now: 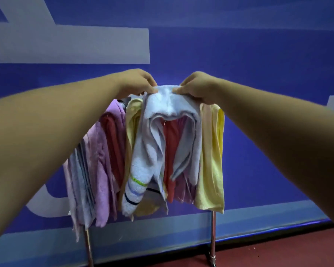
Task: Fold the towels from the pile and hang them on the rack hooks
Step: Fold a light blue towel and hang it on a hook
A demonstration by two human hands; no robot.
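Observation:
A white towel (152, 147) with green, blue and black stripes near its lower end hangs folded over the top of the rack. My left hand (137, 81) pinches its top edge on the left. My right hand (197, 87) grips the same edge on the right. Both hands are at the top of the rack. Other towels hang there too: a pink one (102, 170), a dark red one (114, 139), a pale yellow one (131, 124), a red one (170, 151) behind the white towel, and a yellow one (212, 160). The hooks are hidden under the cloth.
The rack stands on two metal legs (213, 237) on a red floor (278, 251). Right behind it is a blue wall (258, 74) with large pale markings. A grey striped towel (81, 180) hangs at the rack's left end.

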